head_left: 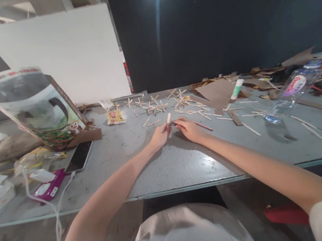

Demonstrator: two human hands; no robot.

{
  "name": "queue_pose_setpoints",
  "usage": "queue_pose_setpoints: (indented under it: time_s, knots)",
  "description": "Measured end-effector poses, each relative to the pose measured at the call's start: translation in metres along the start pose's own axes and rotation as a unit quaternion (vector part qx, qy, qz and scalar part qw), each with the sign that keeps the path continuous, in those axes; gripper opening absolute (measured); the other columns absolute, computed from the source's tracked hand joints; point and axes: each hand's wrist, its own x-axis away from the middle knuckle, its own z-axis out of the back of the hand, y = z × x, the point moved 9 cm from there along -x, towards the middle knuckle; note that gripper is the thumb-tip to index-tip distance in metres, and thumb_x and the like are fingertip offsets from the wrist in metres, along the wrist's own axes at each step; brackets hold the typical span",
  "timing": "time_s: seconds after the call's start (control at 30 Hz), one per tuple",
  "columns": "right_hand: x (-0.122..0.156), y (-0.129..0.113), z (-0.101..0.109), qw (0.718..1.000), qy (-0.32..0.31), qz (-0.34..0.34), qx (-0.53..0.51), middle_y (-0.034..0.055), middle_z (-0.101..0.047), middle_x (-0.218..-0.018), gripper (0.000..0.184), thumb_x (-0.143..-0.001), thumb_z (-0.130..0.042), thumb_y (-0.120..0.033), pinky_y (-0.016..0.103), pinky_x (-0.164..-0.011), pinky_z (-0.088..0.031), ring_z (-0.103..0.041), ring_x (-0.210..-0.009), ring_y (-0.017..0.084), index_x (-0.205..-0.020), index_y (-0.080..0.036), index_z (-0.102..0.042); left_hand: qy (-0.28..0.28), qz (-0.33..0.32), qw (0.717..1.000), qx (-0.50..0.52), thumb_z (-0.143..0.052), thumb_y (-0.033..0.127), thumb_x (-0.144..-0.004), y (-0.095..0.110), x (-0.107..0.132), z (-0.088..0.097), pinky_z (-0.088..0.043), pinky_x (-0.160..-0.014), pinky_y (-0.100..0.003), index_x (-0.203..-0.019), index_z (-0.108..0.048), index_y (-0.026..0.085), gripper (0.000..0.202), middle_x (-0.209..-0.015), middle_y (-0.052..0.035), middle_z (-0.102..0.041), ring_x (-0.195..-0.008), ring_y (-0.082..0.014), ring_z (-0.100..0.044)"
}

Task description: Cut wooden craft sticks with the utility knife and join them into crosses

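Observation:
My left hand pinches a short, pale wooden stick, which points up and away from me. Close beside it, my right hand is closed round a small dark thing at the fingertips, too small to name. A thin red pencil-like rod shows just right of that hand; I cannot tell whether the hand touches it. Beyond both hands lie loose sticks and several star shapes made of crossed sticks.
A phone and a purple power strip with white cables are on the left, before a propped printed bag. To the right are a glue stick, cardboard scraps and a clear plastic bottle. A small yellow packet lies ahead.

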Motion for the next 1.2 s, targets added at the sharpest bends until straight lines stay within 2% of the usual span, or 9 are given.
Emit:
queue_pose_setpoints:
  time_s: [0.2, 0.4, 0.53, 0.67, 0.77, 0.9, 0.97, 1.07, 1.2]
  knots:
    - [0.001, -0.008, 0.002, 1.0, 0.011, 0.022, 0.005, 0.0113, -0.066, -0.104, 0.04, -0.107, -0.039, -0.041, 0.043, -0.096, -0.05, -0.063, -0.105, 0.029, -0.126, -0.026, -0.071, 0.004, -0.007, 1.0, -0.007, -0.057, 0.034, -0.091, 0.0, 0.0, 0.001, -0.022, -0.048, -0.021, -0.064, -0.046, 0.02, 0.032, -0.05, 0.0082, -0.035, -0.046, -0.0072, -0.028]
    - [0.0, -0.008, 0.001, 1.0, 0.019, 0.016, 0.011, 0.0106, -0.066, -0.102, 0.042, -0.107, -0.038, -0.045, 0.042, -0.094, -0.05, -0.062, -0.102, 0.028, -0.127, -0.027, -0.071, 0.005, 0.003, 1.0, 0.018, -0.056, 0.03, -0.091, -0.001, 0.001, 0.0, -0.02, -0.046, -0.02, -0.066, -0.046, 0.02, 0.028, -0.049, 0.0097, -0.031, -0.044, -0.0064, -0.024]
    - [-0.004, -0.002, -0.001, 1.0, 0.021, 0.002, 0.021, 0.0105, -0.066, -0.099, 0.043, -0.107, -0.039, -0.048, 0.041, -0.091, -0.05, -0.062, -0.099, 0.029, -0.124, -0.027, -0.073, 0.005, 0.017, 0.998, 0.052, -0.053, 0.031, -0.093, 0.002, 0.001, 0.001, -0.021, -0.043, -0.019, -0.069, -0.044, 0.022, 0.027, -0.049, 0.0108, -0.026, -0.04, -0.0067, -0.022]
    - [-0.006, 0.016, 0.004, 0.997, 0.035, -0.049, 0.04, 0.0118, -0.067, -0.092, 0.046, -0.106, -0.041, -0.05, 0.042, -0.087, -0.05, -0.063, -0.094, 0.03, -0.117, -0.022, -0.076, 0.037, 0.005, 0.996, 0.082, -0.048, 0.026, -0.095, 0.011, -0.002, 0.013, -0.026, -0.043, -0.019, -0.074, -0.038, 0.024, 0.023, -0.049, 0.0119, -0.022, -0.039, -0.0077, -0.021]
    - [-0.006, 0.023, 0.015, 0.995, 0.051, -0.068, 0.042, 0.0139, -0.07, -0.1, 0.048, -0.106, -0.038, -0.051, 0.044, -0.09, -0.05, -0.064, -0.098, 0.031, -0.117, -0.021, -0.074, 0.058, -0.004, 0.995, 0.077, -0.05, 0.032, -0.098, 0.014, -0.003, 0.02, -0.027, -0.044, -0.019, -0.075, -0.04, 0.024, 0.026, -0.048, 0.0119, -0.025, -0.038, -0.0071, -0.023]
    - [-0.006, 0.014, 0.032, 0.994, 0.082, -0.075, 0.014, 0.0133, -0.072, -0.11, 0.049, -0.106, -0.035, -0.055, 0.041, -0.091, -0.048, -0.064, -0.104, 0.03, -0.111, -0.022, -0.071, 0.046, -0.004, 0.998, 0.041, -0.052, 0.033, -0.099, 0.012, 0.0, 0.016, -0.028, -0.043, -0.02, -0.077, -0.051, 0.021, 0.025, -0.044, 0.0097, -0.038, -0.037, -0.0075, -0.031]
    - [-0.006, 0.008, 0.034, 0.992, 0.08, -0.093, -0.015, 0.0095, -0.071, -0.095, 0.05, -0.104, -0.038, -0.06, 0.036, -0.081, -0.048, -0.064, -0.09, 0.026, -0.105, -0.021, -0.069, 0.034, -0.016, 0.999, 0.005, -0.051, 0.03, -0.098, 0.014, 0.003, 0.011, -0.03, -0.045, -0.02, -0.083, -0.055, 0.02, 0.018, -0.045, 0.0083, -0.045, -0.038, -0.0085, -0.037]
    - [-0.005, 0.004, 0.031, 0.987, 0.065, -0.14, -0.048, -0.0002, -0.057, -0.069, 0.052, -0.098, -0.047, -0.068, 0.03, -0.063, -0.039, -0.051, -0.064, 0.018, -0.098, -0.021, -0.067, 0.011, -0.043, 0.996, -0.075, -0.05, 0.028, -0.096, 0.019, 0.006, 0.004, -0.034, -0.049, -0.021, -0.09, -0.053, 0.022, 0.009, -0.047, 0.008, -0.052, -0.04, -0.0092, -0.043]
    - [-0.005, -0.004, 0.028, 0.984, 0.071, -0.143, -0.077, -0.0035, -0.045, -0.06, 0.057, -0.092, -0.049, -0.075, 0.028, -0.058, -0.031, -0.041, -0.059, 0.015, -0.08, -0.022, -0.061, -0.027, -0.055, 0.986, -0.158, -0.047, 0.028, -0.095, 0.021, 0.007, -0.005, -0.038, -0.055, -0.023, -0.089, -0.05, 0.022, 0.009, -0.051, 0.0065, -0.056, -0.046, -0.011, -0.048]
